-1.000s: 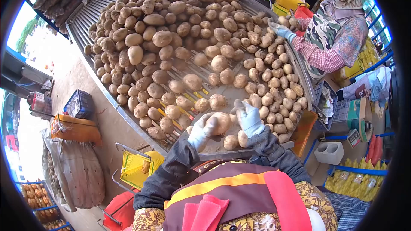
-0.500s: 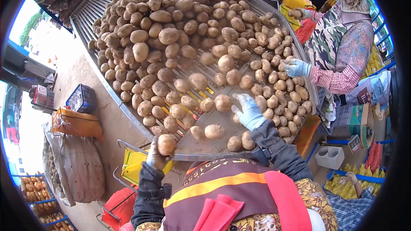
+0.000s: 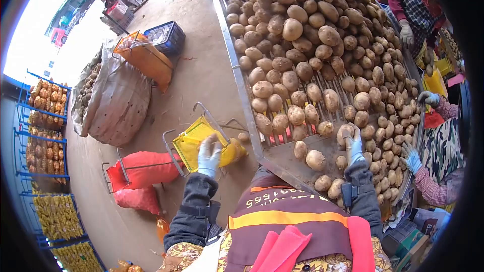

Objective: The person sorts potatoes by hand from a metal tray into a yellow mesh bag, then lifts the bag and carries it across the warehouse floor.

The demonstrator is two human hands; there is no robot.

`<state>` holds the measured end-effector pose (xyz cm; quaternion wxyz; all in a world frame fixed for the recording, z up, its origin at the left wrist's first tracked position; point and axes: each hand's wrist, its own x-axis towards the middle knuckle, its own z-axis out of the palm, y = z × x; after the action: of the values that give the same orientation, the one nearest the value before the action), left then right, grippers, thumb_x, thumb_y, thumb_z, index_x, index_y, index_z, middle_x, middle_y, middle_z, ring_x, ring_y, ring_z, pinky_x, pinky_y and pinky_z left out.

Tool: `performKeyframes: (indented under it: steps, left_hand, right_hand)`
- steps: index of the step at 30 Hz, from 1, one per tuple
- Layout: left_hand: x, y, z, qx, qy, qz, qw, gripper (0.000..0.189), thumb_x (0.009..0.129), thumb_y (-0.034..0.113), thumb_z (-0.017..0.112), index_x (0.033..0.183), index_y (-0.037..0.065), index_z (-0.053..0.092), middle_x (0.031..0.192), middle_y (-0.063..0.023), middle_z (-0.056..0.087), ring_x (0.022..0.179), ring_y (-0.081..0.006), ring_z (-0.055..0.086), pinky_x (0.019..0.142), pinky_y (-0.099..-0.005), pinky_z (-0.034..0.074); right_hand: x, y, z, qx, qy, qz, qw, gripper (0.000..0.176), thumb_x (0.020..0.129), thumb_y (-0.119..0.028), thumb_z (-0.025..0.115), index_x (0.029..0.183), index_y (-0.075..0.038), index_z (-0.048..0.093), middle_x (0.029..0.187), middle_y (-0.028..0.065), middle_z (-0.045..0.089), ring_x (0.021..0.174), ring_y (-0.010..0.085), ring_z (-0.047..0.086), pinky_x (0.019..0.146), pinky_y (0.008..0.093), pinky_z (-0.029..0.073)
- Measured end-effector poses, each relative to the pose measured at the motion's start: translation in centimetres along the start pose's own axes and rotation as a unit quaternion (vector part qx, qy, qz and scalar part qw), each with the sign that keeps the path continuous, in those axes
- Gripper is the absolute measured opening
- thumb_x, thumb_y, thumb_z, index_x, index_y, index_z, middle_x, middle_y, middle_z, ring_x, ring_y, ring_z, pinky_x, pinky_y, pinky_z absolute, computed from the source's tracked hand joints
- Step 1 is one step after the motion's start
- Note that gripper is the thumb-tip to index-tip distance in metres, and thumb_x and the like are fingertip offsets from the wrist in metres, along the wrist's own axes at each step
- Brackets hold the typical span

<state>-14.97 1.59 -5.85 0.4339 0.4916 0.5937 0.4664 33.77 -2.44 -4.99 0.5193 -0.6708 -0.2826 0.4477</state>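
Currently, the left hand point(image 3: 209, 155) hangs spread, apparently empty, over the yellow bag point(image 3: 191, 143), while the right hand point(image 3: 354, 147) grasps a potato point(image 3: 345, 132) on the sorting table point(image 3: 245, 102); lift it clear of its neighbours.

The one head-worn camera looks forward and steeply down, close above the left hand point(image 3: 208, 157) beside the potato table point(image 3: 245, 102) and the right hand point(image 3: 355, 150) on its near end.

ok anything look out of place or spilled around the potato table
One small potato appears to lie loose on the ground, between the yellow mesh bag under the left hand and the sorting table's metal edge, outside both. It's small in view, so not certain. Nothing else stands out.
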Motion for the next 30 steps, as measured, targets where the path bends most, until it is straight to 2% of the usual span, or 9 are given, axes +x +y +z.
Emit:
performKeyframes:
  steps: [3, 7, 9, 13, 16, 19, 21, 25, 30]
  left_hand:
    - [-3.0, 8.2, 8.0, -0.076, -0.238, -0.077, 0.965, 0.056, 0.089, 0.007, 0.066, 0.139, 0.006, 0.041, 0.127, -0.0086, 0.052, 0.113, -0.0163, 0.054, 0.095, -0.0321, 0.047]
    - [-3.3, 13.1, 15.9, 0.120, -0.362, 0.292, 0.877, 0.100, 0.066, 0.025, 0.086, 0.146, 0.006, 0.029, 0.143, -0.0205, 0.029, 0.134, -0.0348, 0.033, 0.108, -0.0439, 0.033]
    - [-3.2, 11.9, 19.3, 0.026, -0.373, 0.284, 0.883, 0.101, 0.062, 0.026, 0.089, 0.143, 0.007, 0.032, 0.140, -0.0195, 0.036, 0.133, -0.0364, 0.035, 0.108, -0.0425, 0.035]
    - [-3.7, 12.6, 21.1, -0.284, -0.400, -0.206, 0.847, 0.070, 0.080, 0.036, 0.077, 0.132, 0.009, 0.040, 0.116, -0.0119, 0.058, 0.108, -0.0259, 0.061, 0.094, -0.0374, 0.051]
    - [-3.1, 11.6, 21.3, -0.354, -0.412, -0.373, 0.752, 0.071, 0.085, 0.065, 0.053, 0.129, 0.010, 0.045, 0.111, -0.0133, 0.062, 0.103, -0.0270, 0.064, 0.083, -0.0374, 0.057]
    - [-3.0, 10.3, 22.1, -0.365, -0.467, -0.440, 0.675, 0.071, 0.087, 0.069, 0.047, 0.128, 0.011, 0.047, 0.109, -0.0106, 0.063, 0.102, -0.0236, 0.063, 0.078, -0.0342, 0.057]
    - [-6.0, 13.0, 24.8, -0.308, -0.361, -0.447, 0.758, 0.068, 0.088, 0.070, 0.042, 0.120, 0.011, 0.053, 0.104, -0.0070, 0.065, 0.080, -0.0193, 0.066, 0.064, -0.0308, 0.054]
    - [-2.7, 13.2, 21.3, -0.268, -0.553, -0.357, 0.704, 0.064, 0.092, 0.062, 0.041, 0.118, 0.005, 0.054, 0.096, -0.0154, 0.067, 0.075, -0.0271, 0.067, 0.062, -0.0341, 0.055]
    - [3.5, 11.2, 10.6, -0.250, -0.392, -0.305, 0.831, 0.051, 0.094, 0.050, 0.048, 0.115, 0.004, 0.056, 0.098, -0.0166, 0.066, 0.079, -0.0296, 0.068, 0.065, -0.0368, 0.056]
  right_hand:
    - [-4.3, -5.2, 4.3, 0.072, -0.165, 0.022, 0.984, 0.056, 0.089, -0.051, 0.058, 0.126, -0.009, 0.046, 0.098, 0.0041, 0.057, 0.068, 0.0106, 0.055, 0.047, 0.0232, 0.046]
    - [-6.6, -3.9, 8.7, 0.062, -0.263, -0.040, 0.962, 0.054, 0.093, -0.051, 0.053, 0.121, -0.004, 0.050, 0.107, 0.0049, 0.057, 0.098, 0.0123, 0.054, 0.087, 0.0296, 0.047]
    - [-8.5, -5.5, 10.8, 0.111, -0.169, 0.042, 0.978, 0.050, 0.099, -0.051, 0.042, 0.115, -0.006, 0.056, 0.102, 0.0051, 0.059, 0.099, 0.0114, 0.054, 0.086, 0.0295, 0.047]
    - [-8.2, -5.6, 6.9, -0.023, -0.089, 0.122, 0.988, 0.045, 0.099, -0.046, 0.046, 0.103, -0.004, 0.061, 0.074, 0.0015, 0.061, 0.070, 0.0091, 0.058, 0.064, 0.0265, 0.050]
    - [-8.6, -5.3, 5.0, -0.053, 0.028, -0.006, 0.998, 0.038, 0.098, -0.036, 0.052, 0.108, 0.000, 0.059, 0.083, 0.0080, 0.065, 0.076, 0.0174, 0.064, 0.069, 0.0293, 0.052]
    - [-9.8, -8.1, 6.0, -0.203, 0.018, -0.323, 0.924, 0.037, 0.097, -0.031, 0.053, 0.117, 0.000, 0.058, 0.105, 0.0172, 0.064, 0.098, 0.0273, 0.063, 0.085, 0.0349, 0.051]
    - [-10.0, -7.8, 6.9, -0.278, -0.081, -0.319, 0.902, 0.036, 0.095, -0.027, 0.052, 0.121, -0.001, 0.057, 0.119, 0.0227, 0.058, 0.112, 0.0376, 0.055, 0.097, 0.0411, 0.045]
    - [-6.1, -3.6, 2.9, -0.362, 0.029, -0.179, 0.914, 0.027, 0.091, -0.020, 0.057, 0.110, -0.002, 0.062, 0.108, 0.0203, 0.063, 0.101, 0.0373, 0.059, 0.090, 0.0411, 0.047]
    - [-8.5, -4.3, -0.8, -0.413, -0.037, -0.154, 0.897, 0.039, 0.086, -0.023, 0.064, 0.120, -0.005, 0.058, 0.118, 0.0198, 0.059, 0.112, 0.0361, 0.054, 0.098, 0.0428, 0.043]
